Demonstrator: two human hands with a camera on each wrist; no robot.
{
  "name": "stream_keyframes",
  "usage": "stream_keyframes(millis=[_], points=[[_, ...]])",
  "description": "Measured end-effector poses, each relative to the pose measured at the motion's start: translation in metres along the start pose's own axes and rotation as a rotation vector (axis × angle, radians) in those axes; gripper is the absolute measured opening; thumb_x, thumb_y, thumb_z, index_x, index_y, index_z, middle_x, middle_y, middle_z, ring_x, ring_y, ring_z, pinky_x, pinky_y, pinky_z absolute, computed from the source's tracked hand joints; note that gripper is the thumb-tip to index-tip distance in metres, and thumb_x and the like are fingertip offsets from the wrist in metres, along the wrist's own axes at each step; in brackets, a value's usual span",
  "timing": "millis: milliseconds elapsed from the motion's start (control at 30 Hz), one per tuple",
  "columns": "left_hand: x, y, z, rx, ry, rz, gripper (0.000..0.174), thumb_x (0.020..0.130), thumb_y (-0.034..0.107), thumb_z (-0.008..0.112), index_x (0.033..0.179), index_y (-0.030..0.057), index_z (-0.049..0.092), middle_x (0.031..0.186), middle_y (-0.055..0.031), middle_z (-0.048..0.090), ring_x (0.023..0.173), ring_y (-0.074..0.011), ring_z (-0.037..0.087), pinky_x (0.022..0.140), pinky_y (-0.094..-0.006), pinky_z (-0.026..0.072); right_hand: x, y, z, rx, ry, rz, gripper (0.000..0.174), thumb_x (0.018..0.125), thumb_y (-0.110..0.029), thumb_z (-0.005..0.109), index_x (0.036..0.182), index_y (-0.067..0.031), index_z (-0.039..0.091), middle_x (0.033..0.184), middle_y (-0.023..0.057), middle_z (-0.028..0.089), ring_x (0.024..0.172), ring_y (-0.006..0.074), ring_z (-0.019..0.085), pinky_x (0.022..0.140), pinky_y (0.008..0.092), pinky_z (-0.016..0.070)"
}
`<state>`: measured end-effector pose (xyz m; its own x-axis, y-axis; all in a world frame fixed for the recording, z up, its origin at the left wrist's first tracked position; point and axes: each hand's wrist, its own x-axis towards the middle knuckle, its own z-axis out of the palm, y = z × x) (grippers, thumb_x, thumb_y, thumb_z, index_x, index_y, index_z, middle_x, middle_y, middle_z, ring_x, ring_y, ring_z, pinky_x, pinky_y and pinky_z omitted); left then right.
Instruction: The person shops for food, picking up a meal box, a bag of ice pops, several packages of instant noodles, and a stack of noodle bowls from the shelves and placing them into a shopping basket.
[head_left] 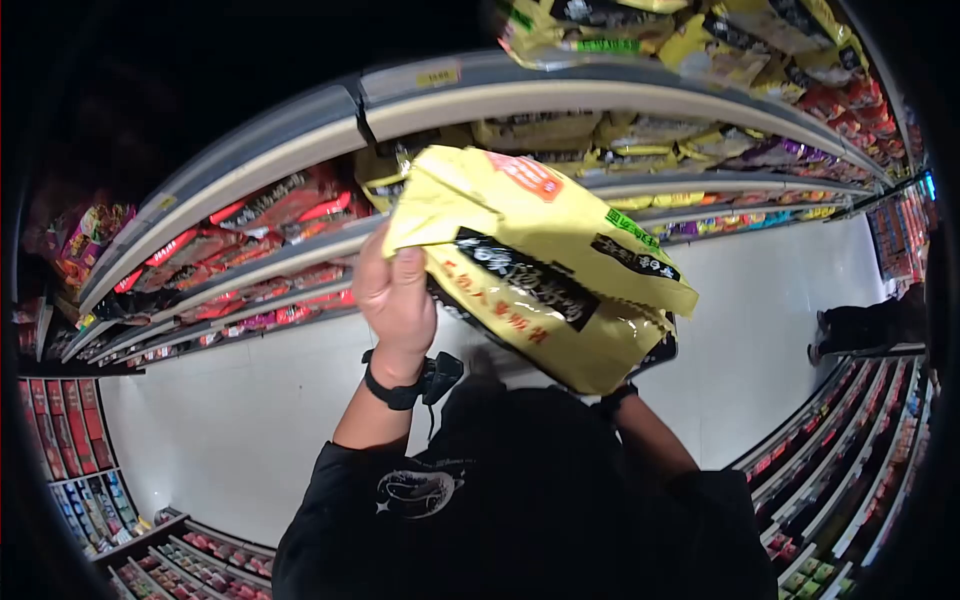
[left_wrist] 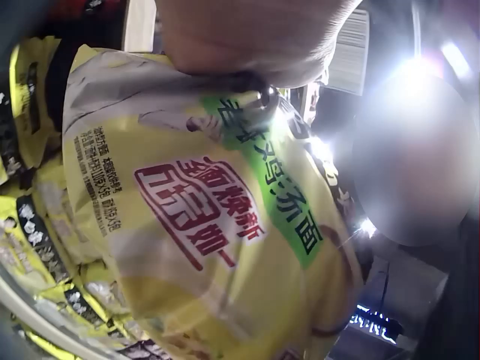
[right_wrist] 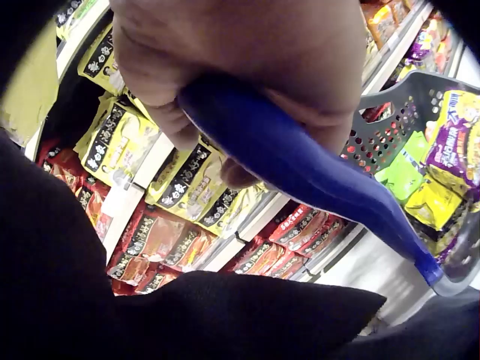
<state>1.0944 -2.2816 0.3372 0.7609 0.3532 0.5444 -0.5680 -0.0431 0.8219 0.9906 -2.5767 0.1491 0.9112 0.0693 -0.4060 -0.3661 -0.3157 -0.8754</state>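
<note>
My left hand (head_left: 400,305) grips one end of a large yellow multipack of instant noodles (head_left: 540,275), thumb on top, in front of the shelves. Black label bands and red lettering show on its upper face; in the left wrist view its other face has a green strip and a red stamp. My right hand (right_wrist: 240,56) is curled round the blue handle (right_wrist: 300,165) of a grey shopping basket (right_wrist: 424,84). Inside the basket lie a purple pack (right_wrist: 454,146), a green pack (right_wrist: 405,169) and a yellow pack (right_wrist: 433,202). In the head view the noodle multipack covers my right hand.
Shelves (head_left: 260,115) of yellow and red noodle packs curve across the front. More racks (head_left: 850,450) stand behind at both sides. Pale floor (head_left: 220,420) runs between them, and another person (head_left: 865,325) stands to the right.
</note>
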Motion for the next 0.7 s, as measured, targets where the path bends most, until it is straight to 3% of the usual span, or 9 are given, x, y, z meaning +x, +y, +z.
stream_keyframes(millis=[100, 200, 300, 367, 400, 467, 567, 600, 700], points=[[-0.036, 0.013, 0.016, 0.019, -0.166, -0.009, 0.027, 0.097, 0.014, 0.060, 0.117, -0.0036, 0.066, 0.121, -0.0170, 0.066, 0.106, -0.0237, 0.063, 0.096, -0.0336, 0.0444, -0.004, -0.002, -0.026, -0.127, 0.032, -0.142, 0.032, 0.089, -0.018, 0.067, 0.116, -0.0004, 0.060, 0.095, 0.0084, 0.065, 0.084, 0.0194, 0.062, 0.075, 0.0311, 0.0505], [-0.065, 0.027, 0.037, 0.020, -0.208, -0.003, 0.027, 0.097, 0.013, 0.060, 0.117, -0.0038, 0.066, 0.120, -0.0166, 0.067, 0.106, -0.0243, 0.063, 0.096, -0.0335, 0.0444, -0.001, 0.001, -0.056, -0.239, 0.054, -0.314, 0.033, 0.090, -0.018, 0.067, 0.117, 0.0003, 0.060, 0.099, 0.0099, 0.066, 0.088, 0.0214, 0.063, 0.078, 0.0320, 0.0507], [-0.096, 0.040, 0.057, 0.074, -0.275, -0.026, 0.029, 0.100, 0.016, 0.057, 0.118, -0.0053, 0.064, 0.115, -0.0131, 0.066, 0.102, -0.0167, 0.061, 0.092, -0.0300, 0.0448, -0.010, 0.021, -0.106, -0.343, 0.087, -0.498, 0.035, 0.090, -0.017, 0.066, 0.118, 0.0010, 0.059, 0.103, 0.0114, 0.066, 0.093, 0.0233, 0.064, 0.081, 0.0329, 0.0509], [-0.118, 0.048, 0.074, 0.133, -0.253, -0.144, 0.028, 0.099, 0.015, 0.057, 0.117, -0.0045, 0.066, 0.116, -0.0170, 0.068, 0.104, -0.0240, 0.064, 0.093, -0.0331, 0.0449, -0.023, 0.030, -0.123, -0.405, 0.127, -0.632, 0.036, 0.090, -0.017, 0.066, 0.119, 0.0015, 0.059, 0.106, 0.0124, 0.066, 0.095, 0.0246, 0.064, 0.083, 0.0335, 0.0510], [-0.130, 0.049, 0.084, 0.144, -0.251, -0.155, 0.030, 0.101, 0.016, 0.054, 0.119, -0.0056, 0.064, 0.115, -0.0143, 0.067, 0.102, -0.0204, 0.062, 0.092, -0.0311, 0.0444, -0.029, 0.032, -0.129, -0.388, 0.128, -0.627, 0.036, 0.090, -0.017, 0.066, 0.119, 0.0015, 0.059, 0.106, 0.0124, 0.066, 0.095, 0.0246, 0.064, 0.083, 0.0335, 0.0510], [-0.153, 0.054, 0.104, 0.112, -0.224, -0.251, 0.031, 0.101, 0.017, 0.053, 0.119, -0.0058, 0.063, 0.114, -0.0123, 0.067, 0.101, -0.0178, 0.061, 0.091, -0.0297, 0.0443, -0.040, 0.037, -0.138, 0.030, -0.014, -0.344, 0.039, 0.090, -0.015, 0.065, 0.124, 0.0029, 0.057, 0.120, 0.0163, 0.063, 0.111, 0.0293, 0.061, 0.091, 0.0358, 0.0493], [-0.189, 0.049, 0.128, -0.026, -0.128, -0.468, 0.034, 0.104, 0.023, 0.051, 0.121, -0.0052, 0.060, 0.107, -0.0067, 0.067, 0.094, -0.0088, 0.060, 0.086, -0.0251, 0.0466, -0.052, 0.061, -0.150, 0.232, -0.017, -0.476, 0.048, 0.096, -0.026, 0.061, 0.134, 0.0001, 0.048, 0.123, 0.0139, 0.062, 0.113, 0.0244, 0.060, 0.092, 0.0350, 0.0503], [-0.200, 0.052, 0.136, -0.049, -0.116, -0.512, 0.034, 0.104, 0.023, 0.051, 0.121, -0.0051, 0.060, 0.107, -0.0063, 0.067, 0.094, -0.0086, 0.060, 0.086, -0.0248, 0.0466, -0.062, 0.053, -0.155, 0.768, -0.202, -0.127, 0.050, 0.099, -0.035, 0.058, 0.136, -0.0031, 0.046, 0.126, 0.0093, 0.060, 0.113, 0.0200, 0.060, 0.093, 0.0340, 0.0512], [-0.223, 0.060, 0.150, -0.108, -0.111, -0.629, 0.034, 0.103, 0.023, 0.053, 0.121, -0.0049, 0.061, 0.108, -0.0060, 0.066, 0.094, -0.0078, 0.058, 0.085, -0.0247, 0.0460, -0.070, 0.081, -0.168, 0.914, -0.263, -0.024, 0.052, 0.098, -0.038, 0.060, 0.136, -0.0056, 0.048, 0.128, 0.0061, 0.058, 0.116, 0.0169, 0.058, 0.097, 0.0343, 0.0512]])
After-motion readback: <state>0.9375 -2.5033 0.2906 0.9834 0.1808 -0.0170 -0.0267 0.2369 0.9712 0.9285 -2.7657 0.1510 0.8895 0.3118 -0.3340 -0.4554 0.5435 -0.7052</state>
